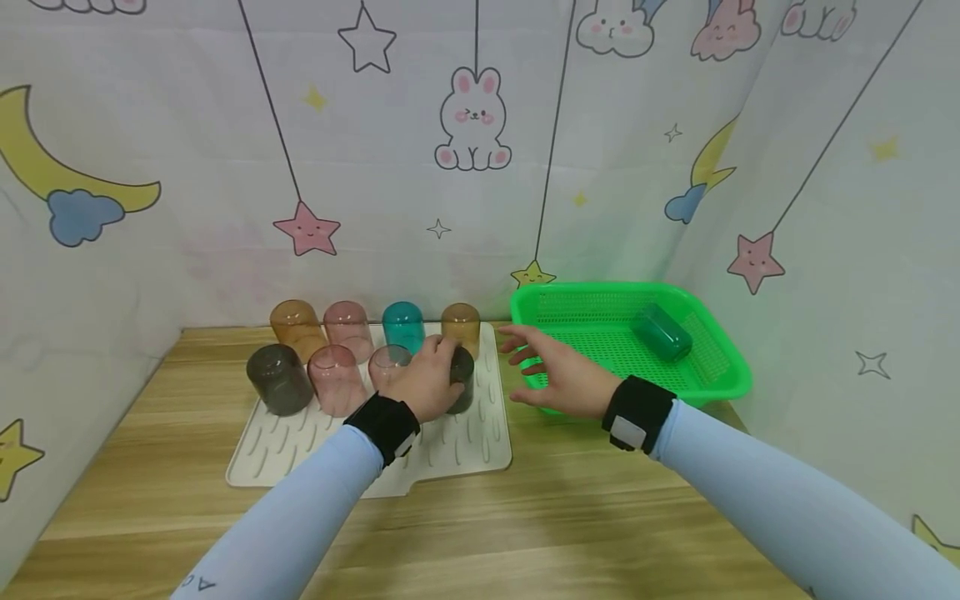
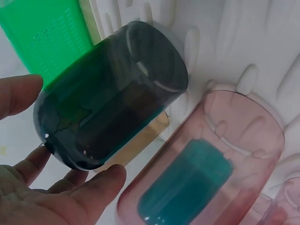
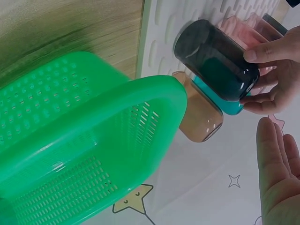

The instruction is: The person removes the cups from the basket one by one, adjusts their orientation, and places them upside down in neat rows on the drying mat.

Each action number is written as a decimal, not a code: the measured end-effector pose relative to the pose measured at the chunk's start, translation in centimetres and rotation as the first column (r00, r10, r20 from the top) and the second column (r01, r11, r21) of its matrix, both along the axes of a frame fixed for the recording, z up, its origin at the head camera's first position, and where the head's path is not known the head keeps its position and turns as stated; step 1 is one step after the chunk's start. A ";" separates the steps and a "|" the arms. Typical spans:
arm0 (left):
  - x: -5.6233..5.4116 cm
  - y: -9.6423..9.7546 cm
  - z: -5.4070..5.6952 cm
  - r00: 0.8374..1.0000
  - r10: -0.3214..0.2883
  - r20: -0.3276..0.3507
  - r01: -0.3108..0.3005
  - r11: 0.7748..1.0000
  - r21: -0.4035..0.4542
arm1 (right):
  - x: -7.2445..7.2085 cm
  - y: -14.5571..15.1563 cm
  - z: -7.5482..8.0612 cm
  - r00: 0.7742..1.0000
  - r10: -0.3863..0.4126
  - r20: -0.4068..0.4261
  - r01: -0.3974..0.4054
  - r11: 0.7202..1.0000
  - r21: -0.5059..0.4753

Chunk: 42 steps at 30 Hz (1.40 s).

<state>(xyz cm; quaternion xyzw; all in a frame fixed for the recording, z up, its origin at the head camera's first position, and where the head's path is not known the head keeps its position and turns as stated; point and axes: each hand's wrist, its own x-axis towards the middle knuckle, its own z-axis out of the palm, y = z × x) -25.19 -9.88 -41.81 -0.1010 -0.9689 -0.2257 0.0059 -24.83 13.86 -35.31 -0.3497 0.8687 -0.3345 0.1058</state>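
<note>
An upside-down dark grey cup (image 1: 463, 390) stands at the front right of the white drying mat (image 1: 457, 454). My left hand (image 1: 423, 383) grips it near its closed end, thumb on one side and fingers on the other, as the right wrist view shows. Beside it are a clear pink cup (image 1: 386, 367), a teal cup (image 1: 403, 325) and an amber cup (image 1: 461, 325), all upside down. My right hand (image 1: 566, 377) holds nothing, its fingers spread and slightly bent at the left end of the green basket (image 1: 716, 367).
Inside the basket a teal-green cup (image 1: 663, 332) lies on its side. Farther left on the mat are another dark grey cup (image 1: 279, 379), pink cups (image 1: 337, 382) and an amber cup (image 1: 296, 325). A patterned curtain (image 1: 390, 167) hangs behind the wooden table (image 1: 487, 542).
</note>
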 end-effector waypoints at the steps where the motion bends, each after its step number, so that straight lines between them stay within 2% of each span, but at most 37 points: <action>1: 0.0 0.0 0.0 1.000 -0.004 -0.004 0.004 1.000 0.002 | 0.0 0.0 0.0 1.000 0.002 0.000 -0.002 1.000 0.001; 8: 0.5 -0.1 0.6 0.995 -0.061 -0.080 0.061 0.998 -0.011 | -0.4 0.0 0.1 1.000 0.009 -0.010 -0.009 1.000 0.022; 14: 1.9 -0.1 1.9 0.982 -0.096 -0.166 0.098 0.995 0.005 | -0.9 0.4 0.6 0.997 -0.001 -0.077 0.005 0.999 0.054; 21: 3.8 -0.7 2.9 0.951 -0.142 -0.274 0.163 0.985 0.054 | -2.3 2.2 1.7 0.983 -0.094 -0.161 0.118 0.982 0.145; 24: 4.5 -1.1 3.0 0.934 -0.152 -0.323 0.185 0.980 0.074 | -3.1 3.3 2.0 0.974 -0.129 -0.187 0.164 0.969 0.186; 27: 5.2 -1.5 2.9 0.925 -0.153 -0.348 0.199 0.975 0.100 | -4.1 4.6 2.2 0.963 -0.157 -0.217 0.203 0.956 0.212; 35: 6.2 -1.9 3.2 0.935 -0.135 -0.328 0.191 0.971 0.145 | -6.2 7.9 2.4 0.935 -0.240 -0.260 0.310 0.909 0.277; 42: 6.6 -1.8 3.0 0.946 -0.126 -0.300 0.181 0.970 0.163 | -7.6 10.5 2.2 0.925 -0.245 -0.291 0.343 0.867 0.361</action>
